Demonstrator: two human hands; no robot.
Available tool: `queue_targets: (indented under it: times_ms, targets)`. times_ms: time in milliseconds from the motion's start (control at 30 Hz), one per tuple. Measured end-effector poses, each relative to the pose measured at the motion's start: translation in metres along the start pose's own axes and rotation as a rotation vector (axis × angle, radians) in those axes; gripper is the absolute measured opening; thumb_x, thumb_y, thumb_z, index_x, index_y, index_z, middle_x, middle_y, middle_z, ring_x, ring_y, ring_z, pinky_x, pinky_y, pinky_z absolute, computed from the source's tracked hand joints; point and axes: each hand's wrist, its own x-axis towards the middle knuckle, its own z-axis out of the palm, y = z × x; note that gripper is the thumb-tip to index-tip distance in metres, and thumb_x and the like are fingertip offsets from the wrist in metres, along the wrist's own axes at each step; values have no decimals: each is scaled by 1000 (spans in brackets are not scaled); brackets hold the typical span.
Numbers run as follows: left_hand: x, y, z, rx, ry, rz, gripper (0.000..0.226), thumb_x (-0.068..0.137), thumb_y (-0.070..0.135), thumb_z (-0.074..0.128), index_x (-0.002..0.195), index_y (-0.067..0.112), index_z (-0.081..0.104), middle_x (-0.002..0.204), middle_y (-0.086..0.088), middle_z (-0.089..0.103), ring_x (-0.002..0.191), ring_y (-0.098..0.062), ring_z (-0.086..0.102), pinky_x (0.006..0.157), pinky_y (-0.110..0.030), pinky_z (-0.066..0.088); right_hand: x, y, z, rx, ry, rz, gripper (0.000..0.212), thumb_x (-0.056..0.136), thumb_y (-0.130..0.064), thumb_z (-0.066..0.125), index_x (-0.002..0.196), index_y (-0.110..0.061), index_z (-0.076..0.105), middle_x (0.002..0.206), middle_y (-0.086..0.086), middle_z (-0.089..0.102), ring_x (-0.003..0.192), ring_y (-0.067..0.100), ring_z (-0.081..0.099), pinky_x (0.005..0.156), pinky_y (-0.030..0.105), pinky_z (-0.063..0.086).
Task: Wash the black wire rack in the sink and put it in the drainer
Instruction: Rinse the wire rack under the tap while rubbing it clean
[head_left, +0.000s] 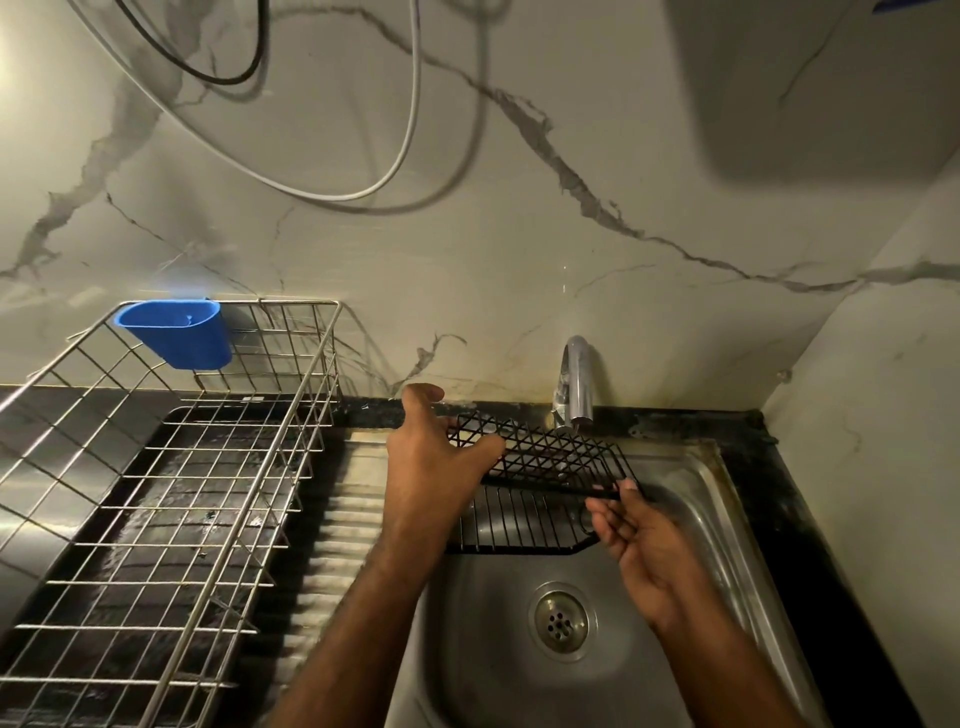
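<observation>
Black rack (540, 467) held over the sink (691, 499).
Left hand (436, 462) grips its left end; right hand (631, 530) pinches its near edge, under the tap (579, 384).

Matt black wire rack (545, 457), brushed steel sink (488, 623), glossy marble wall (519, 234).

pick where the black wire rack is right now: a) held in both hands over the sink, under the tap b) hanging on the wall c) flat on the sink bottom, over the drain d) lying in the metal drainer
a: the left hand grips the black wire rack at its left end and the right hand holds its right edge, above the sink and just below the tap; the drainer holds no rack.
</observation>
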Motion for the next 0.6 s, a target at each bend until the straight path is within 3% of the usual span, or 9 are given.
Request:
queue_targets:
  times_ms: [167,400,500,600]
  targets:
    - [1,6,-1,4,7,0,64,76,22,83,127,26,46,92,16,57,80,-1,59,56,-8,42,-2,-3,1,-11,0,-1,18,99,-17,54,103,-2,62,80,12,72,67,15,73,55,21,57]
    - [2,10,-2,-5,4,10,62,75,22,83,125,28,46,102,3,68,90,-10,67,62,-13,50,-1,-4,1,17,10,5,14,97,-16,56,99,-3,62,82,14,70,68,15,72,55,20,58]
    - [1,12,-3,-7,0,20,63,74,20,83,125,27,46,101,2,69,91,-12,69,67,-21,58,1,-3,0,22,1,12,15,97,-16,57,97,-2,62,77,12,72,66,15,72,55,20,57]
    - [0,14,-4,-12,-5,35,62,75,18,83,125,25,46,99,4,70,87,-8,70,61,-12,55,2,-2,-2,33,-18,16,16,96,-16,57,95,-1,62,74,12,73,64,14,72,53,20,57]
